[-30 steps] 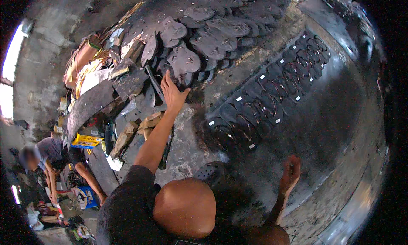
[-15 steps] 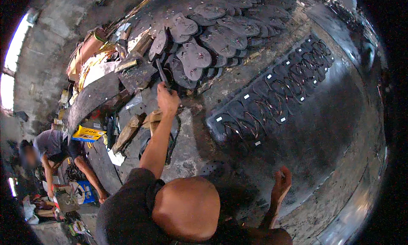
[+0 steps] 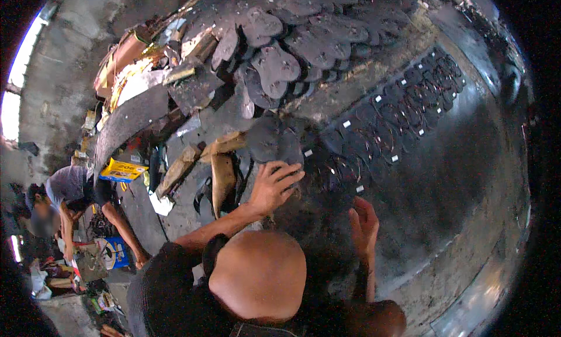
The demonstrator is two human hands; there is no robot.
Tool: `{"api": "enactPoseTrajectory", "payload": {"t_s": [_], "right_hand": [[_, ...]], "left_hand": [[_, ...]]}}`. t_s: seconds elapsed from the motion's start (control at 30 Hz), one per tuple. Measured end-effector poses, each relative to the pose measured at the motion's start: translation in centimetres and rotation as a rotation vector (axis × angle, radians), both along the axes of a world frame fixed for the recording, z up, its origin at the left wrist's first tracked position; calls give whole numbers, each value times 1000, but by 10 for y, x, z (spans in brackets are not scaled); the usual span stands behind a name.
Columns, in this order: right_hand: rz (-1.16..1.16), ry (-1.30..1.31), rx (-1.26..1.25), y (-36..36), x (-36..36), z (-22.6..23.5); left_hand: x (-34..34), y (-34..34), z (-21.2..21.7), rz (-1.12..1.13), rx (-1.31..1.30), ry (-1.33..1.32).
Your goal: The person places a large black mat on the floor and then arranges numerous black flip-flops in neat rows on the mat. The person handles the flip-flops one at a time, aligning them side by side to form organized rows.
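Note:
A dark, flat sandal sole (image 3: pixel 273 139) is gripped at its near end by my left hand (image 3: pixel 274 188), the fingers spread over its top and the thumb hidden. It sits just left of the near end of a long double row of dark strapped sandals (image 3: pixel 383 118) with small white tags. My right hand (image 3: pixel 364 226) holds nothing; its fingers are curved and apart from the thumb, over the dark work surface (image 3: pixel 432 191) just nearer than the row. Beyond my left hand lies a large heap of loose grey-black soles (image 3: pixel 318 45), overlapping in stacks.
Wood pieces (image 3: pixel 178 170), a yellow and blue packet (image 3: pixel 123 170) and a curved dark sheet (image 3: pixel 131 124) lie to the left. Cardboard and scraps (image 3: pixel 125 59) are piled at the far left. Another person (image 3: pixel 73 191) bends over a box at the left edge.
My left hand has come back from the heap, nearer and to the right, bringing a sole with it. My right hand has moved forward and slightly left.

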State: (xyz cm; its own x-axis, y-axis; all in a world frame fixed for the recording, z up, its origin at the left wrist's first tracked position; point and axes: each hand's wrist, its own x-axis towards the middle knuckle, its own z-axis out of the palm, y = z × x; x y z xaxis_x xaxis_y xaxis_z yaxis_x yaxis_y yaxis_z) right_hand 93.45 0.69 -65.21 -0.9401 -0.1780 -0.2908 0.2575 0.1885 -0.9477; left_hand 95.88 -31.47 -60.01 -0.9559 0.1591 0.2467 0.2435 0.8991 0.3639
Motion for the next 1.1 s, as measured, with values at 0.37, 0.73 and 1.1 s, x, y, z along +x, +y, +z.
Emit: {"api": "enactPoseTrajectory", "payload": {"t_s": [0.37,0.73,1.1], "right_hand": [[517,359,351,-68,12,-19],[279,46,48,-162,3,-47],[199,-178,-101,-47,-30,6]], "left_hand": [[67,2,-44,293,772,-228],[45,-64,-56,529,426,-355],[5,-58,-41,491,129,-334]]}}
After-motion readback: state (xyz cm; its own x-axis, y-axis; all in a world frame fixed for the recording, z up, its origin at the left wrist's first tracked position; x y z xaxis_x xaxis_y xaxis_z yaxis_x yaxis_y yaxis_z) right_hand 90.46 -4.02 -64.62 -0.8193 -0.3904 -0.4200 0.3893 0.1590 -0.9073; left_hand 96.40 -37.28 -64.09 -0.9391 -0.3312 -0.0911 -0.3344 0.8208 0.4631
